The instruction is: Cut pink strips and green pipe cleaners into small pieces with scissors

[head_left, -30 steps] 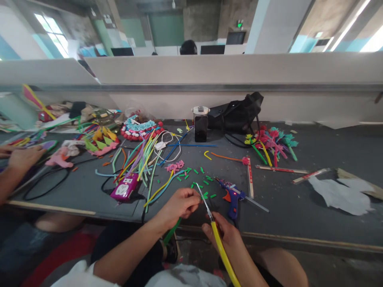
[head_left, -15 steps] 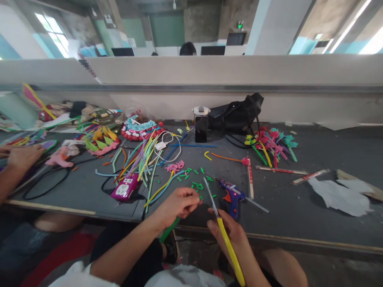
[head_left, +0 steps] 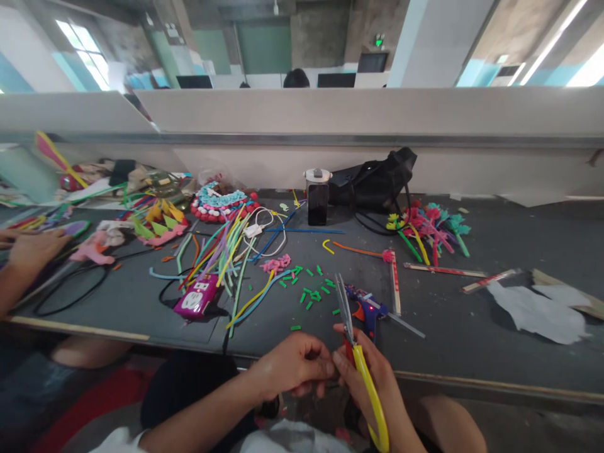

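Note:
My right hand (head_left: 370, 374) is wrapped round yellow-handled scissors (head_left: 370, 396), whose blades point up and away over the table edge. Close beside it, nearly touching its fingertips, my left hand (head_left: 302, 368) has its fingers pinched together; what they hold, if anything, is hidden. Several short green pieces (head_left: 311, 294) lie scattered on the table beyond my hands, one of them near the edge. Just right of the blades rests a blue and orange glue gun (head_left: 369, 309) with a clear stick in its back. A pink pile of small pieces (head_left: 278, 263) lies behind the green ones.
Colourful pipe cleaners (head_left: 225, 245) and a purple pouch (head_left: 197, 297) lie left of centre. A tumbler (head_left: 318, 204), a black bag (head_left: 372, 182) and fuzzy flowers (head_left: 429, 220) stand further back. White paper (head_left: 535, 311) is at right. Another person's hand (head_left: 38, 248) works at far left.
My left hand has moved down and right, towards my right hand. The green strip below it is no longer visible. The scissors have shifted right and their blades look slightly parted.

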Action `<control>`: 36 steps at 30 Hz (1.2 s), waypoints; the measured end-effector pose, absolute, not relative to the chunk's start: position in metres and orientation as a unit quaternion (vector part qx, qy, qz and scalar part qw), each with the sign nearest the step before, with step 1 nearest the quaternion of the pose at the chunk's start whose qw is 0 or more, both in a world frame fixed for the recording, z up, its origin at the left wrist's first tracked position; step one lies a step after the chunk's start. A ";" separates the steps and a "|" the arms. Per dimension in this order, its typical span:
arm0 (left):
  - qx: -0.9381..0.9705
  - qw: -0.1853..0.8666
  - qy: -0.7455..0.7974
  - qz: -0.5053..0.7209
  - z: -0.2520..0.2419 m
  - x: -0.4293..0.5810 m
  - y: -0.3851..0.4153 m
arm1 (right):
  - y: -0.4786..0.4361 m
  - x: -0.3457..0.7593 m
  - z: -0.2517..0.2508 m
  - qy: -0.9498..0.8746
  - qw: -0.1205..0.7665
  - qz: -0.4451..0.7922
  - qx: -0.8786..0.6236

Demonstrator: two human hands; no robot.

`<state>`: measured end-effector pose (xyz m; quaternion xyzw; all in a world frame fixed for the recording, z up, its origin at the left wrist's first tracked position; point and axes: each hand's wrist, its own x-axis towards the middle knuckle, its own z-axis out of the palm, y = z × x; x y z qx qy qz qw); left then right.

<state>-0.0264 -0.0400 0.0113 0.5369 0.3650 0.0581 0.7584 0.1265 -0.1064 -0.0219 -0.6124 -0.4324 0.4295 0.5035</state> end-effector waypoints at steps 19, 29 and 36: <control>0.521 0.763 0.378 0.058 0.009 -0.025 -0.037 | -0.110 0.130 -0.016 -0.564 0.497 0.247 -0.611; 0.457 0.772 0.411 0.161 0.016 -0.036 -0.032 | -0.108 0.139 -0.002 -0.488 0.472 0.401 -0.615; 0.438 0.761 0.397 0.267 0.034 -0.038 -0.012 | -0.124 0.128 -0.017 -0.458 0.471 0.523 -0.543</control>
